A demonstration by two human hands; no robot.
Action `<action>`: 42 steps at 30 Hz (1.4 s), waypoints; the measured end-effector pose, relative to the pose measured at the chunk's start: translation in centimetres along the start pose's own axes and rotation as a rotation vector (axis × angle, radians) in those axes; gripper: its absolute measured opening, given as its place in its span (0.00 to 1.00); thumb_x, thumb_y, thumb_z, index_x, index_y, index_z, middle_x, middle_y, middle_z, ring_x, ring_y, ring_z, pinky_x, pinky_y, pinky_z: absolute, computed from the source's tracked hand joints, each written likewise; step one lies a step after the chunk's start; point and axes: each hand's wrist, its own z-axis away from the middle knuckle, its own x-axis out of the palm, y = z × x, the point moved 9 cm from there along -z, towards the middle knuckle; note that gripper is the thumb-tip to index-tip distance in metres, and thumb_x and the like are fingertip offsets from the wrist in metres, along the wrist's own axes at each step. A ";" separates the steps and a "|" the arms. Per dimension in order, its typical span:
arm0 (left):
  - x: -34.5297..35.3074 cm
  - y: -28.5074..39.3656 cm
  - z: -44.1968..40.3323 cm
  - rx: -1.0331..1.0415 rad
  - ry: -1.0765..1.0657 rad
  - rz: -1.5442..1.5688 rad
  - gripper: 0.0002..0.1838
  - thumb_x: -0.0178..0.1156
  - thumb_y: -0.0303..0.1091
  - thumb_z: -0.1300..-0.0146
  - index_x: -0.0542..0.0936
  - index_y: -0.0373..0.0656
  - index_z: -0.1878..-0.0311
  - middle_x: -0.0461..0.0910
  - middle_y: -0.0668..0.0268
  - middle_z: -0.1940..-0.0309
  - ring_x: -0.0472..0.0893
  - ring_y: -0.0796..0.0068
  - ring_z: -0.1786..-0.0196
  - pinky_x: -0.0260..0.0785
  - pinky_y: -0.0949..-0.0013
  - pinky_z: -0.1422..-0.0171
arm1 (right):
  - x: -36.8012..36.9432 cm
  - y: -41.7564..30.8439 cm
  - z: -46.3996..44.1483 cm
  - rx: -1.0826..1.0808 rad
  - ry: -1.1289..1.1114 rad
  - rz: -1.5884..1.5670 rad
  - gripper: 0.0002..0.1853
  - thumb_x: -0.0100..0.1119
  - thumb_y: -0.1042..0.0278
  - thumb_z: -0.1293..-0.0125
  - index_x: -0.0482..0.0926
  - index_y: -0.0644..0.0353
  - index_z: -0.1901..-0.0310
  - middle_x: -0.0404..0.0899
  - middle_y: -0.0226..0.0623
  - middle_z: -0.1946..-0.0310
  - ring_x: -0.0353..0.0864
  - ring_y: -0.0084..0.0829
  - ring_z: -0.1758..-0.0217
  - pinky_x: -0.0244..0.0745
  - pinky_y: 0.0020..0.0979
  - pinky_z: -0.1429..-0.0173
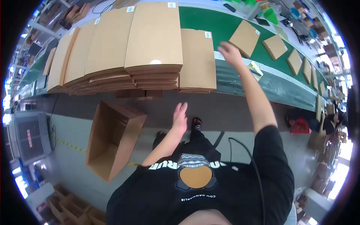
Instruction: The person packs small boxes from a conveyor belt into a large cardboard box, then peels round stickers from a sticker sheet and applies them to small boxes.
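My left hand (180,119) hangs in the air in front of the bench edge, fingers stretched out and nothing in it. Over the front of the green belt (225,24) is my right hand (230,53), blurred, so I cannot tell how its fingers are set. It is nearest to a flat cardboard box (245,38) lying aslant on the belt, just to its right. Left of that hand lies a low stack of flat cardboard boxes (198,60) with a white label on top. Taller stacks of flat boxes (154,37) stand farther left.
An open empty carton (112,140) stands on the floor at left. More flat boxes (275,47) lie along the belt to the right. A yellow-green pad (255,71) lies on the bench edge. A grey fan unit (30,137) and another person (330,123) are at the sides.
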 end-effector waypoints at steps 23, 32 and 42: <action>11.1 -4.9 -3.4 0.085 0.328 0.476 0.39 0.70 0.48 0.46 0.61 0.55 0.35 0.69 0.61 0.40 0.69 0.60 0.34 0.68 0.41 0.41 | 12.5 9.7 -10.6 0.260 -0.952 -0.398 0.37 0.39 0.36 0.27 0.68 0.63 0.34 0.72 0.43 0.37 0.74 0.34 0.38 0.67 0.32 0.34; 1.9 -4.5 10.9 0.488 0.258 0.325 0.44 0.69 0.37 0.48 0.54 0.43 0.31 0.67 0.57 0.41 0.68 0.62 0.35 0.63 0.57 0.32 | 5.7 4.7 8.4 0.566 -1.112 -0.751 0.48 0.32 0.23 0.33 0.61 0.62 0.29 0.69 0.43 0.34 0.68 0.38 0.31 0.64 0.43 0.30; -21.4 7.7 34.2 0.560 0.076 -0.048 0.55 0.71 0.43 0.59 0.56 0.41 0.26 0.66 0.60 0.32 0.64 0.64 0.29 0.56 0.59 0.26 | 15.7 -24.9 32.2 0.958 -1.739 -1.108 0.40 0.32 0.31 0.28 0.60 0.58 0.29 0.61 0.43 0.29 0.58 0.43 0.26 0.57 0.45 0.26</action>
